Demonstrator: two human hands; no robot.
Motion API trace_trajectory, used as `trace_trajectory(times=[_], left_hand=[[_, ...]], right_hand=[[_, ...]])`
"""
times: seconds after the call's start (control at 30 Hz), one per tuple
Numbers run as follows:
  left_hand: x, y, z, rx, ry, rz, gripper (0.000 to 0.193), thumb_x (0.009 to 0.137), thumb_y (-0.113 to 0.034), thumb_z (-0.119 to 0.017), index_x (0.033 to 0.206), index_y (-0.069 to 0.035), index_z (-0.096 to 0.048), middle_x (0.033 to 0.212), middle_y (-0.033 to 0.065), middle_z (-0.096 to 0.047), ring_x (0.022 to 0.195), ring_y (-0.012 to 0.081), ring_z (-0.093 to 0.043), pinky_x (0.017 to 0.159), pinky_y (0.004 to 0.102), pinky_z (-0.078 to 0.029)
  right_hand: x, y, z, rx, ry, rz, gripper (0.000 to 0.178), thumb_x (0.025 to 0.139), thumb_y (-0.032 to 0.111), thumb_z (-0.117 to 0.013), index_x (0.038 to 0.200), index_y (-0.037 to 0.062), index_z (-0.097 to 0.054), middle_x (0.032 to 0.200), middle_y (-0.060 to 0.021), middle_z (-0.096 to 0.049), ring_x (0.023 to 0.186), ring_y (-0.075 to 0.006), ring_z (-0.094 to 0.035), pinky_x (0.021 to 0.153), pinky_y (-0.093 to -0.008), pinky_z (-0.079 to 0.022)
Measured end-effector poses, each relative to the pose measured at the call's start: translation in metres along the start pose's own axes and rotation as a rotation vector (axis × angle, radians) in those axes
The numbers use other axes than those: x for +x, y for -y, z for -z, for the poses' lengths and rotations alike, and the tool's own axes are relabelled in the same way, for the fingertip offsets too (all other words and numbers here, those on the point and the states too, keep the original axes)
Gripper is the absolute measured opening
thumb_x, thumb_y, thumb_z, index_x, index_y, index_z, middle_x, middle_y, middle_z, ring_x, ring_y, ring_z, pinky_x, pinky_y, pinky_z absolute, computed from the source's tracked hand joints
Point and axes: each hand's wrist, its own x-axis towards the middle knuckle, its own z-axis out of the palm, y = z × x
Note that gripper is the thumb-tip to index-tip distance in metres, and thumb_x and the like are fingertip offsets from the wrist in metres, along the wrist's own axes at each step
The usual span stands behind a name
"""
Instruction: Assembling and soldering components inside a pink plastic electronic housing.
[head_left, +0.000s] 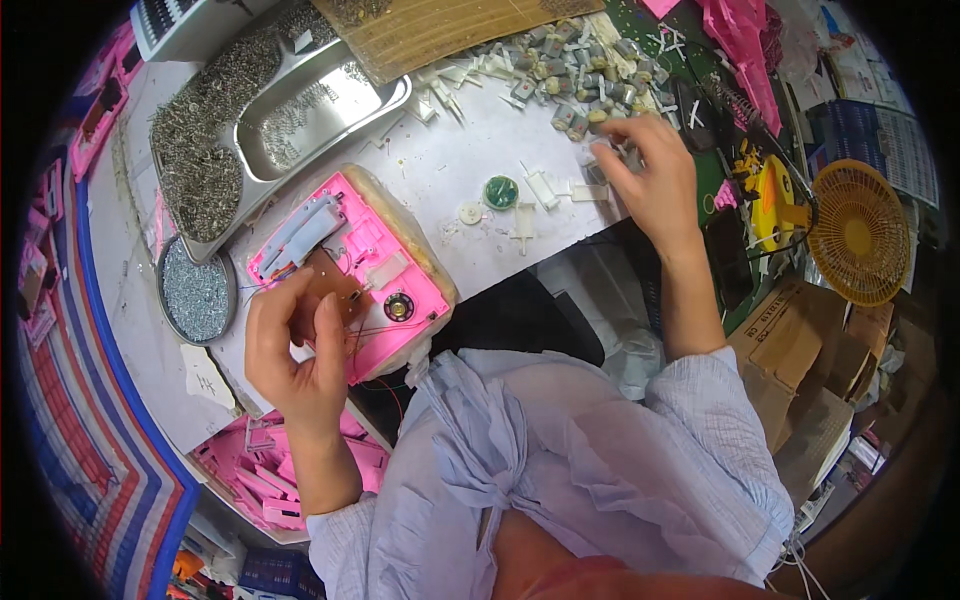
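Note:
A pink plastic housing (365, 235) lies on the table in front of me, on a wrapped pad. Inside it are a grey-blue battery compartment (300, 240), a small round speaker (399, 306), a white plastic piece (387, 270) and thin wires. My left hand (295, 340) grips a brown circuit board (335, 285) at the housing's near left side; its fingertips are partly hidden. Off to the right, my right hand (655, 175) reaches to the edge of a pile of small grey motors (580, 85), thumb and forefinger apart. White plastic pieces (541, 190) lie left of it.
Left of the housing stand a metal tray of screws (200, 150) and a round bowl of small screws (197, 290). Cardboard (440, 35) overhangs the tray. A green round part (501, 192) rests mid-table. A yellow fan (858, 232) is at right; pink parts (265, 480) fill a box below.

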Motion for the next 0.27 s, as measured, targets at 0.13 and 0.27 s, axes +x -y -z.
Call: trace_trajectory(times=[0.13, 0.27], left_hand=[[-0.011, -0.012, 0.003, -0.100, 0.044, -0.055, 0.026, 0.084, 0.008, -0.073, 0.109, 0.002, -0.069, 0.083, 0.0060, -0.064, 0.064, 0.0099, -0.057, 0.052, 0.0220, -0.042], [-0.019, -0.017, -0.002, -0.146, 0.183, -0.058, 0.024, 0.086, 0.007, -0.072, 0.109, 0.001, -0.070, 0.094, 0.0098, -0.070, 0.068, 0.0145, -0.062, 0.054, 0.0239, -0.047]], right_hand=[[-0.048, 0.011, 0.008, 0.003, -0.030, 0.027, 0.043, 0.075, 0.020, -0.085, 0.114, 0.0074, -0.070, 0.110, -0.0134, -0.065, 0.100, -0.0308, -0.063, 0.085, -0.0418, -0.053], [-0.074, 0.004, 0.002, 0.171, 0.050, -0.261, 0.056, 0.075, 0.025, -0.088, 0.125, 0.0095, -0.068, 0.123, -0.0141, -0.059, 0.105, -0.0290, -0.064, 0.089, -0.0382, -0.053]])
